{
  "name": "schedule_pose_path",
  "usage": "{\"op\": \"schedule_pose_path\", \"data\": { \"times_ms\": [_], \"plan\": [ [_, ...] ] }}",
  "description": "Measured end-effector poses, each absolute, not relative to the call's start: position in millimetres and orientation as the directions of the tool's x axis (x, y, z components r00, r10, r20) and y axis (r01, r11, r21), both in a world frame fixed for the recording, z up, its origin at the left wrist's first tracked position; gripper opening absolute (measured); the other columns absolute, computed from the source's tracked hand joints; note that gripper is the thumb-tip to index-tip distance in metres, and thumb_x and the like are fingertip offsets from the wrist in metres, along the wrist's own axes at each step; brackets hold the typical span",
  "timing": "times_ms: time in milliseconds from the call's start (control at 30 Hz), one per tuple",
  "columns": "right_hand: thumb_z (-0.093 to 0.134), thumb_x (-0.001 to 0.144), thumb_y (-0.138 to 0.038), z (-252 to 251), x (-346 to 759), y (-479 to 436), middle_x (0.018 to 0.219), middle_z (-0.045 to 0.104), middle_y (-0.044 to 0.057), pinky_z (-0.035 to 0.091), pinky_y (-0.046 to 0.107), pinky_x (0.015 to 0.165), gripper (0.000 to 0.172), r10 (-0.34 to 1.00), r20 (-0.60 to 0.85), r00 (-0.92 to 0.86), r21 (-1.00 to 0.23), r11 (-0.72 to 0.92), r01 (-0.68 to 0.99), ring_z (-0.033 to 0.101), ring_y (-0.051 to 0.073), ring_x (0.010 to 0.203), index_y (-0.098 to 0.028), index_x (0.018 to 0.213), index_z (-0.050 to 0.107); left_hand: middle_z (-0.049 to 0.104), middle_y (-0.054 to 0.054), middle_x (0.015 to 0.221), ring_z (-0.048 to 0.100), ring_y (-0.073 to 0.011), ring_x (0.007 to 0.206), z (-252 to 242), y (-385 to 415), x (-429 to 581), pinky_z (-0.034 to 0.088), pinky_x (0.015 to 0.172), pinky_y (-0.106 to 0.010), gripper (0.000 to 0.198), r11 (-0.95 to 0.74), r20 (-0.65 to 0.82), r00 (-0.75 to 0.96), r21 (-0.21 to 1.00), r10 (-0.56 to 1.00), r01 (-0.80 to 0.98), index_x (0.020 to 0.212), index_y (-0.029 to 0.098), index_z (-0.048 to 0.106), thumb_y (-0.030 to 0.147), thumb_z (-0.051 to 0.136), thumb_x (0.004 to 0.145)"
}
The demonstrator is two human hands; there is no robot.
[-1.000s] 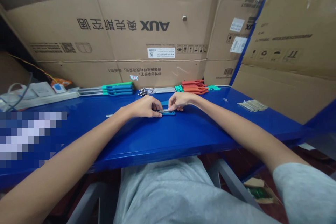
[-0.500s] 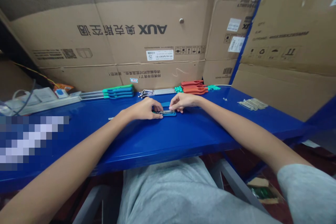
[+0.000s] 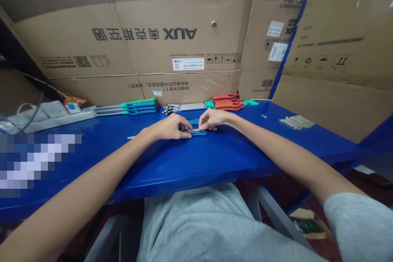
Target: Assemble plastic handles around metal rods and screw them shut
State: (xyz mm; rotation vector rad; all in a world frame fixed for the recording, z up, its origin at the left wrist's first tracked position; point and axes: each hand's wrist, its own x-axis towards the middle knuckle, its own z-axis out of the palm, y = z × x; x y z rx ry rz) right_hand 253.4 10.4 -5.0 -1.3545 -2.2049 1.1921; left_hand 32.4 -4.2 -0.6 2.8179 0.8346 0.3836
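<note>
A blue plastic handle shell [image 3: 201,134] lies on the table between my hands. In it, or just over it, is a narrow shiny piece [image 3: 195,130], clear or metallic. My left hand [image 3: 172,127] has thumb and fingers closed around the left end of the shell and the piece. My right hand [image 3: 211,119] pinches at the piece's right end with thumb and forefinger. Another blue part [image 3: 194,122] shows just behind the fingers. The tip of a thin metal rod [image 3: 131,137] sticks out beyond my left wrist. My fingers hide the small details.
Behind my hands lie blue-handled tools with metal rods [image 3: 139,107], thin metal rods with wired ends [image 3: 192,107] and red handles [image 3: 227,102]. Several clear narrow pieces [image 3: 296,122] lie at the right. A power strip [image 3: 58,120] stands at the left. Cardboard [image 3: 147,0] walls the back.
The view has shifted very slightly. Both hands stay at the blue shell, and the right fingertips have moved only a little on the shiny piece.
</note>
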Motion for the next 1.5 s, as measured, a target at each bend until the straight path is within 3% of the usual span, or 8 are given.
{"op": "schedule_pose_path", "data": {
  "times_ms": [533, 900, 1033, 1133, 1300, 1500],
  "plan": [
    [0.070, 0.067, -0.017, 0.5, 256.8, 2.8, 0.053, 0.061, -0.003, 0.046, 0.019, 0.047, 0.009, 0.822, -0.161, -0.546, -0.797, 0.218, 0.563, 0.053, 0.007, 0.044, -0.012, 0.074, 0.069, 0.074, -0.006, 0.089, 0.065, -0.0148, 0.074, 3.1, -8.7, 33.0, 0.047, 0.068, -0.022, 0.029, -0.828, 0.177, 0.811, 0.193, 0.557, 0.527, 0.098, 0.016, 0.074, 0.033, 0.068, 0.075],
    [0.071, 0.070, -0.020, -0.9, 257.5, 3.0, 0.052, 0.060, -0.003, 0.047, 0.022, 0.050, 0.009, 0.814, -0.152, -0.561, -0.797, 0.235, 0.557, 0.052, 0.007, 0.043, -0.012, 0.073, 0.069, 0.074, -0.004, 0.085, 0.064, -0.0140, 0.071, 1.9, -7.7, 32.6, 0.047, 0.066, -0.022, 0.028, -0.826, 0.180, 0.811, 0.220, 0.556, 0.518, 0.095, 0.016, 0.074, 0.034, 0.068, 0.074],
    [0.070, 0.072, -0.026, 1.7, 259.1, 3.8, 0.060, 0.064, 0.000, 0.048, 0.023, 0.052, 0.015, 0.804, -0.118, -0.583, -0.802, 0.269, 0.533, 0.057, 0.010, 0.050, -0.012, 0.077, 0.068, 0.074, -0.004, 0.085, 0.064, -0.0139, 0.071, 1.9, -7.3, 32.4, 0.048, 0.066, -0.022, 0.027, -0.825, 0.181, 0.810, 0.224, 0.558, 0.519, 0.094, 0.016, 0.073, 0.033, 0.068, 0.074],
    [0.064, 0.077, -0.027, 7.3, 265.9, 7.4, 0.069, 0.066, 0.004, 0.044, 0.022, 0.050, 0.017, 0.854, 0.018, -0.520, -0.734, 0.365, 0.573, 0.056, 0.010, 0.052, -0.011, 0.082, 0.067, 0.074, -0.004, 0.086, 0.064, -0.0148, 0.073, 2.0, -7.2, 32.2, 0.048, 0.067, -0.023, 0.027, -0.826, 0.178, 0.812, 0.227, 0.557, 0.517, 0.094, 0.016, 0.073, 0.035, 0.067, 0.075],
    [0.061, 0.076, -0.021, 18.0, 293.5, 17.9, 0.071, 0.066, 0.005, 0.039, 0.023, 0.057, 0.013, 0.886, 0.267, -0.380, -0.403, 0.461, 0.791, 0.054, 0.012, 0.061, -0.012, 0.079, 0.069, 0.073, -0.004, 0.086, 0.064, -0.0153, 0.074, 1.1, -6.3, 31.8, 0.048, 0.067, -0.024, 0.028, -0.823, 0.183, 0.809, 0.245, 0.559, 0.513, 0.094, 0.016, 0.072, 0.036, 0.068, 0.074],
    [0.066, 0.074, -0.023, 16.0, 308.0, 22.4, 0.076, 0.069, 0.006, 0.041, 0.023, 0.061, 0.015, 0.922, 0.200, -0.333, -0.367, 0.385, 0.847, 0.058, 0.015, 0.067, -0.013, 0.083, 0.071, 0.073, -0.004, 0.087, 0.064, -0.0154, 0.074, 2.1, -7.6, 31.6, 0.049, 0.068, -0.024, 0.030, -0.814, 0.185, 0.802, 0.269, 0.568, 0.515, 0.093, 0.016, 0.071, 0.038, 0.068, 0.073]
  ]
}}
